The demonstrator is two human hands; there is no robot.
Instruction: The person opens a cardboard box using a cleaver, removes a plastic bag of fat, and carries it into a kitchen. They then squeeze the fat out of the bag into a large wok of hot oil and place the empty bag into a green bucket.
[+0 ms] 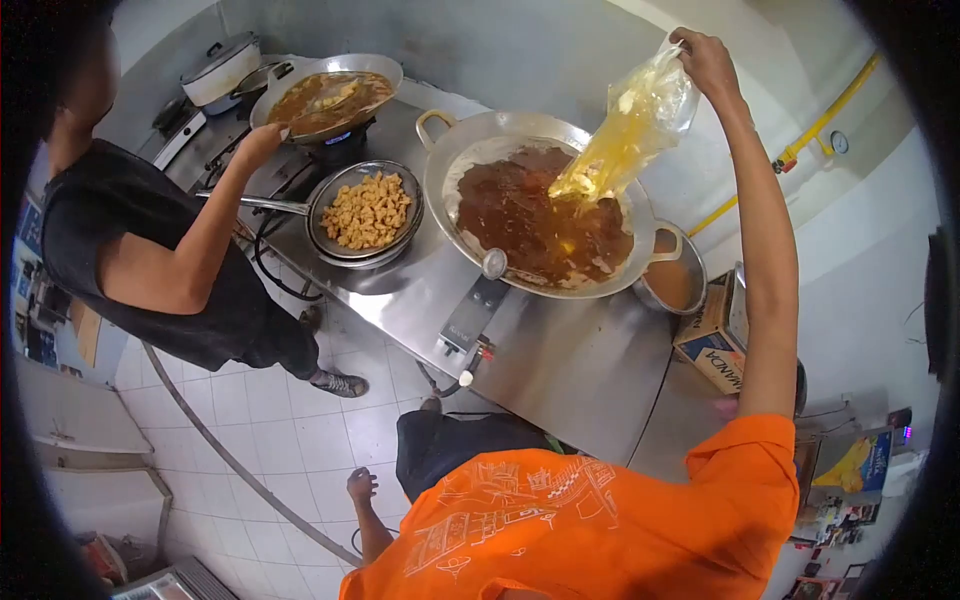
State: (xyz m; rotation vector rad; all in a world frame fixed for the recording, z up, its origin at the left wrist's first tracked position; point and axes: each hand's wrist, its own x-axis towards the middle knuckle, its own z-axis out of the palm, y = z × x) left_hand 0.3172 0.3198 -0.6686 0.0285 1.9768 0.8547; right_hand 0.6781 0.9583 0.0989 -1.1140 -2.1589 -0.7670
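My right hand [706, 66] grips the top of a clear plastic bag [640, 120], raised high at the upper right. The bag holds yellow liquid with pale solid bits, and its lower end hangs right at the surface of dark brown liquid [520, 215] in a large two-handled wok [590, 292]. A paler yellow patch shows on the liquid below the bag. Low beside my body, my left hand [362, 487] hangs over the tiled floor with its fingers slightly apart and nothing in it.
At the left, a person in black [150, 250] works at a second wok [392, 75] of brown liquid. Between us, a long-handled strainer [413, 225] holds fried pieces [365, 210]. A pot [698, 270] and a cardboard box [705, 350] stand right of my wok. A hose [230, 455] crosses the floor.
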